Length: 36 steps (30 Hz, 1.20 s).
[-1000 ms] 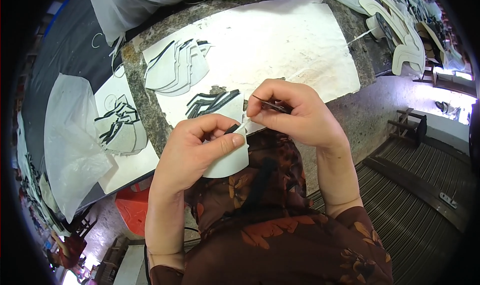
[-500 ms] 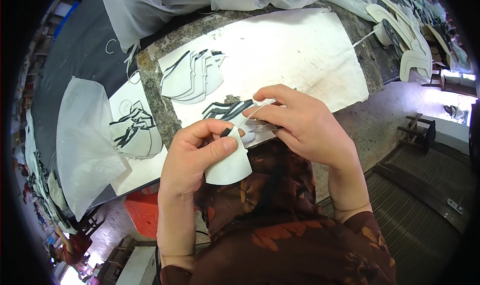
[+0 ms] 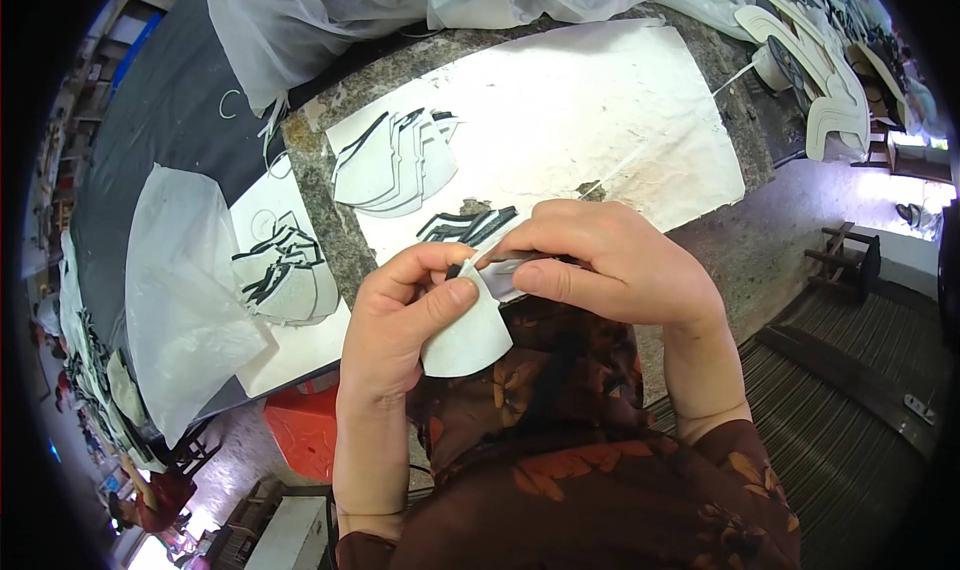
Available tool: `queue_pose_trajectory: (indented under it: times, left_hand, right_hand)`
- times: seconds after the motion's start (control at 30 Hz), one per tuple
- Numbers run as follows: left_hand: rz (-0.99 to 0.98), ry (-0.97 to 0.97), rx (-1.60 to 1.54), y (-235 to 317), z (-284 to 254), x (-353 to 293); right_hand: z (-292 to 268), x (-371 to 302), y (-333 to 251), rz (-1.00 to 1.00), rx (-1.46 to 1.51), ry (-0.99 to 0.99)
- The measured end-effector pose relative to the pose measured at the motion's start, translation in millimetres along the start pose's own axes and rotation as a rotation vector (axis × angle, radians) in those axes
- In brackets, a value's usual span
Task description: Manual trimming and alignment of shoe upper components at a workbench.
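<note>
My left hand (image 3: 400, 310) pinches a small white fabric or leather piece (image 3: 468, 340) with a curved lower edge, thumb on its face near a dark top corner. A narrow white strip (image 3: 477, 257) meets that piece's top edge. Close on the right, my right hand (image 3: 610, 265) is closed with thumb and fingers around a slim metal tool (image 3: 565, 260) that looks like small scissors. Its tip points toward the white piece, and the fingers cover much of it. Beyond the hands lies a small stack of dark-edged pieces (image 3: 465, 228).
Overlapping white pieces (image 3: 395, 165) lie on a white board (image 3: 560, 90). A second pile (image 3: 285, 275) rests to the left beside clear plastic sheeting (image 3: 185, 300). A spool (image 3: 777, 68) stands at the far right, and a red stool (image 3: 305, 430) below left.
My right hand has turned and closed in on the white piece, its thumb now pressed over the metal tool. The tool's two blades, visible before, are mostly covered. The view has shifted slightly.
</note>
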<state>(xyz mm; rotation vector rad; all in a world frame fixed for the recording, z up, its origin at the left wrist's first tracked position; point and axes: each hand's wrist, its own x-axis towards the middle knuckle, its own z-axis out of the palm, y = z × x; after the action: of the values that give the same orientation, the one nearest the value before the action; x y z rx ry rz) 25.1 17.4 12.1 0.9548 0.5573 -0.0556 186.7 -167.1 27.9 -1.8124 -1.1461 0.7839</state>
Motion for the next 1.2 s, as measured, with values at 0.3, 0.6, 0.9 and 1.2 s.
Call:
queue_pose_trajectory:
  times: [0.3, 0.6, 0.9, 1.2]
  left_hand:
    - [0.09, 0.068, 0.292, 13.9, 4.5, -5.4]
    - [0.103, 0.107, 0.339, 14.3, -0.7, -5.9]
    - [0.059, 0.044, 0.393, 12.7, 4.7, -7.4]
    - [0.046, -0.004, 0.261, 2.5, -0.1, -5.6]
  right_hand:
    - [8.0, 4.8, -9.2, 0.043, -0.2, 0.051]
    - [8.1, 7.6, -11.7, 0.072, -0.19, -0.007]
    - [9.5, 12.5, -4.8, -0.026, 0.043, 0.029]
    - [9.6, 13.9, 3.0, 0.028, 0.134, -0.052]
